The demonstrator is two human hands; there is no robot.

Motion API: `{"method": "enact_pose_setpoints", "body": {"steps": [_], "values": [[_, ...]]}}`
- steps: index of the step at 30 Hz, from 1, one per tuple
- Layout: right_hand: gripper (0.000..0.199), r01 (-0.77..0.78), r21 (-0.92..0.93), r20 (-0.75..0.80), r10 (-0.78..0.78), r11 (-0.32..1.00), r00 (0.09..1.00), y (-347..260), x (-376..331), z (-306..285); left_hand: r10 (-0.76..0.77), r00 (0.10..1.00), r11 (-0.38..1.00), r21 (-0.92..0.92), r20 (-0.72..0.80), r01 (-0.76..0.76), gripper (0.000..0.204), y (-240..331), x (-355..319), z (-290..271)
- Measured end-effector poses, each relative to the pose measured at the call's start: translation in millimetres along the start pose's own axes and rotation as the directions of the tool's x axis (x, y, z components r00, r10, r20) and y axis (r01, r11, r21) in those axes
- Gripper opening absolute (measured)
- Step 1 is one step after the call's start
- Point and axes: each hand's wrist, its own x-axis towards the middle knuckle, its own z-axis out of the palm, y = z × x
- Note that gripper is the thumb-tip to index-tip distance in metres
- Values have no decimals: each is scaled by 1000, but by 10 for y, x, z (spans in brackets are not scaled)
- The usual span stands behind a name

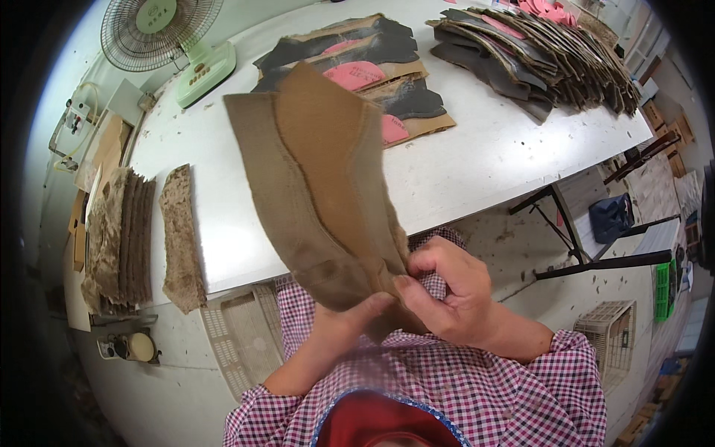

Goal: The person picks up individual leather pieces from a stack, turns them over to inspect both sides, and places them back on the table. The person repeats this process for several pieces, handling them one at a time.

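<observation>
At far L you had a stack of brown fuzzy strips near the edge of the white table, w/ a pale green fan standing behind. Just R of that stack, a single fuzzy strip lay on its own, its near end poking past the table edge. A pale plastic crate sat below.

Next came the brown fabric pc (darker panel mid, tan either side), held up in front of you over the near table edge, its lower end in both hands. Your L hand had its thumb clamped on the lower end; the other fingers were behind the fabric, so can't tell their spacing. Beyond, grey-and-tan pcs w/ pink patches lay in an overlapping row.

Your R hand had thumb & index together, pinching the pc's lower R edge; other fingers curled in.

Farther R, a big stack of dark pcs sat on the table, then a dark blue bag & a green crate off beyond it.
</observation>
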Motion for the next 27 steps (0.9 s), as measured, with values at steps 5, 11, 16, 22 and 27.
{"method": "enact_pose_setpoints", "body": {"steps": [5, 11, 16, 22, 27], "values": [[13, 18, 8, 1, -18, 1000, 1000, 3, 4, -18, -11, 1000, 998, 67, 27, 9, 45, -70, -2, -19], [11, 31, 3, -37, -31, 1000, 999, -3, 56, -6, 4, 1000, 995, 103, 24, -7, 44, -117, 6, 23], [5, -112, 73, -98, 119, 991, 988, -34, 104, 14, 10, 999, 988, 155, 49, -17, 45, -185, -22, 84], [7, -176, 347, -194, 254, 921, 947, -135, 338, 5, 1, 995, 967, 254, 96, -25, 42, -235, -52, 108], [5, -118, 421, -285, 254, 900, 924, -128, 590, -55, -19, 993, 987, 160, 114, 0, 42, -249, -41, 136]]}}
